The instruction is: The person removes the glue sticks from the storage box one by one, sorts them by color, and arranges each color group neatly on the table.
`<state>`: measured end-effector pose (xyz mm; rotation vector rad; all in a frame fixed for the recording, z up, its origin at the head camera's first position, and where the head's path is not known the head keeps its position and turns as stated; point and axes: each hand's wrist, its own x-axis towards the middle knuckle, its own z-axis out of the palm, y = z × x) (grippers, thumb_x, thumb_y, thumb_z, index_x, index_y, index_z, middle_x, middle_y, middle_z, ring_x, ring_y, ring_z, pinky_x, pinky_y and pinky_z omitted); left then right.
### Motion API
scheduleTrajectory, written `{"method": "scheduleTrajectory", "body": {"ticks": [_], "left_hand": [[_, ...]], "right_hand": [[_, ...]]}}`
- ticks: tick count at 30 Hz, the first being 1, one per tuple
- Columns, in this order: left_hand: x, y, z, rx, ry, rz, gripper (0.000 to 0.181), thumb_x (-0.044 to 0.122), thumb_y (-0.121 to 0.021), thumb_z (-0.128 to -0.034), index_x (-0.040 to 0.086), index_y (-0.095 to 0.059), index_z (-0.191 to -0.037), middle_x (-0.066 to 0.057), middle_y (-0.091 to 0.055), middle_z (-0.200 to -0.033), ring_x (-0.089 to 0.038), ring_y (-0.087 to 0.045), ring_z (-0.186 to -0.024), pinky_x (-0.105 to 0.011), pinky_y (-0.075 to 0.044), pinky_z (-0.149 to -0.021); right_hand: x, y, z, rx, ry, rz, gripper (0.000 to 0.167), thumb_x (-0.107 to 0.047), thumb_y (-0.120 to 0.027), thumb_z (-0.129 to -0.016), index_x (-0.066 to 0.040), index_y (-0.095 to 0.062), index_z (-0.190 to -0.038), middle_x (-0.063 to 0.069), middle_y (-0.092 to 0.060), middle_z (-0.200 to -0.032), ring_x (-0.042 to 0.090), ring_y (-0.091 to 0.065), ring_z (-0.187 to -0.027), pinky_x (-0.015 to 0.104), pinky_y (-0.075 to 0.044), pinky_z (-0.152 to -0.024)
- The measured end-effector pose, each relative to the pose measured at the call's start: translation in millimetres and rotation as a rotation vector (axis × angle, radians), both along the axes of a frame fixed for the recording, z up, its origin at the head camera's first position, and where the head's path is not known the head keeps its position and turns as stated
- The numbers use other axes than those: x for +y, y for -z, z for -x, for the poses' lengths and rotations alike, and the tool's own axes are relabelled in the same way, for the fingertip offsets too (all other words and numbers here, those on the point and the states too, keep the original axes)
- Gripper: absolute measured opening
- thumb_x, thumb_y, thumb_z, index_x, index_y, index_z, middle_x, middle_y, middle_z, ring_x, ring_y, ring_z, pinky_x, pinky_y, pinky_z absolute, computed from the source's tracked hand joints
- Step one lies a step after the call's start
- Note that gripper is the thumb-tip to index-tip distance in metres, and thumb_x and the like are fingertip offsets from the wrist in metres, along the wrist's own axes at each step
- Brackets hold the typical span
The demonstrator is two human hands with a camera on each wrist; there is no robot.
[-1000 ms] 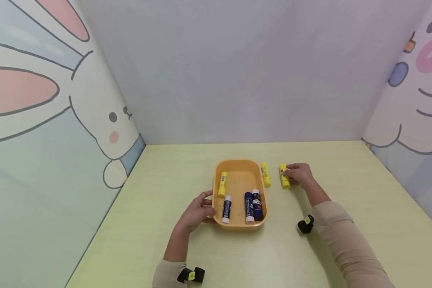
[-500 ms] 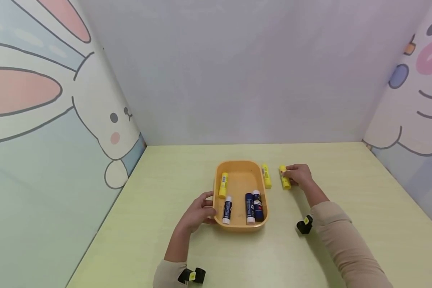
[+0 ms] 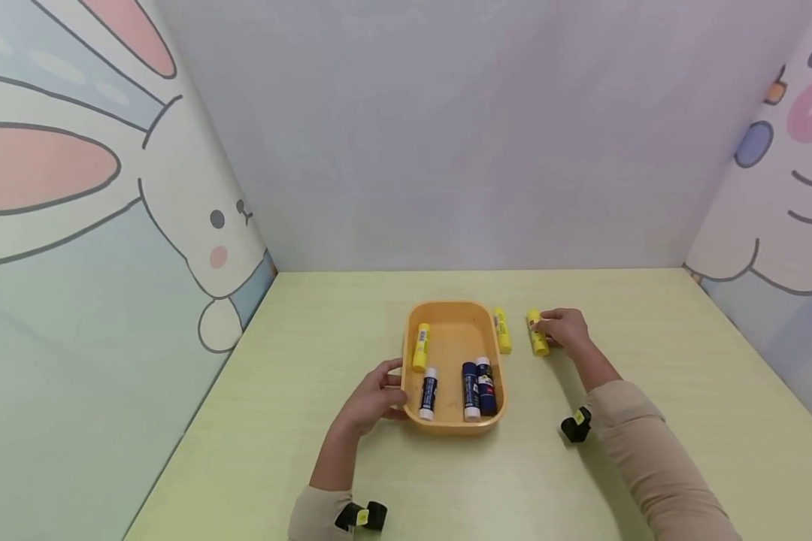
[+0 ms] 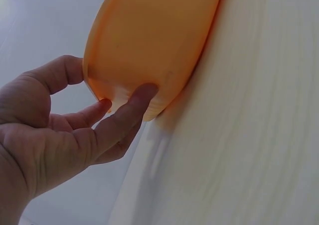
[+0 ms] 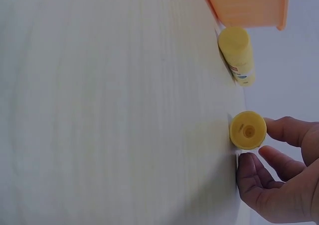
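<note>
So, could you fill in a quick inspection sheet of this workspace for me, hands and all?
Surface: pale wood-grain table.
Job's things: orange tray holding one yellow tube and three dark blue tubes; outside its right side lie a second yellow tube and, farther right, a third yellow tube.
Clutter: nothing seen.
Hands: left hand grips the tray's side; right hand pinches the third yellow tube, which lies on the table.
Cables: nothing seen.
Surroundings: plain back wall; cartoon rabbit on the left wall.
</note>
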<state>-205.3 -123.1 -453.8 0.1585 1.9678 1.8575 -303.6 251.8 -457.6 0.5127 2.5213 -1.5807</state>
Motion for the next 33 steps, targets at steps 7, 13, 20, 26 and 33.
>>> {"method": "scheduleTrajectory", "body": {"ticks": [7,13,20,26,33], "left_hand": [[0.7,-1.5,-0.2,0.000,0.001,-0.003,0.066,-0.004,-0.057,-0.0813,0.005,-0.032,-0.142,-0.025,-0.048,-0.118,-0.031,-0.060,-0.093,-0.045,-0.054,-0.071],[1.0,-0.6,-0.4,-0.006,-0.002,0.007,0.066,-0.003,-0.058,-0.0807,0.006,-0.033,-0.142,-0.024,-0.049,-0.118,-0.031,-0.060,-0.092,-0.045,-0.054,-0.071],[1.5,-1.6,-0.9,-0.006,-0.004,0.011,0.067,-0.003,-0.059,-0.0804,0.006,-0.034,-0.142,-0.024,-0.048,-0.118,-0.031,-0.060,-0.092,-0.045,-0.053,-0.071],[1.0,-0.2,-0.7,-0.005,-0.004,0.011,0.066,-0.003,-0.059,-0.0807,0.006,-0.034,-0.141,-0.024,-0.049,-0.118,-0.032,-0.060,-0.093,-0.046,-0.053,-0.072],[0.6,-0.2,-1.1,-0.001,-0.001,0.001,0.066,-0.003,-0.058,-0.0812,0.006,-0.033,-0.142,-0.024,-0.048,-0.119,-0.033,-0.060,-0.093,-0.047,-0.053,-0.072]], "right_hand": [[-1,-2.4,-0.5,0.005,-0.001,-0.007,0.050,-0.012,-0.063,-0.086,0.009,-0.047,-0.129,0.025,-0.045,-0.128,0.022,-0.054,-0.086,0.024,-0.052,-0.063],[1,-3.7,-3.2,0.017,-0.003,-0.002,0.051,-0.012,-0.062,-0.087,0.009,-0.046,-0.130,0.024,-0.047,-0.124,0.020,-0.052,-0.083,0.026,-0.051,-0.067],[0,-8.7,-8.0,0.051,-0.006,0.003,0.050,-0.010,-0.062,-0.086,0.010,-0.046,-0.129,0.018,-0.054,-0.108,0.016,-0.051,-0.072,0.029,-0.050,-0.067],[1,-9.4,-9.9,0.062,-0.016,0.014,0.049,-0.009,-0.062,-0.086,0.012,-0.046,-0.128,0.016,-0.056,-0.103,0.014,-0.051,-0.069,0.030,-0.050,-0.067],[3,-10.2,-10.6,0.073,-0.022,0.035,0.048,-0.007,-0.060,-0.087,0.013,-0.045,-0.128,0.014,-0.061,-0.100,0.012,-0.049,-0.064,0.027,-0.048,-0.062]]}}
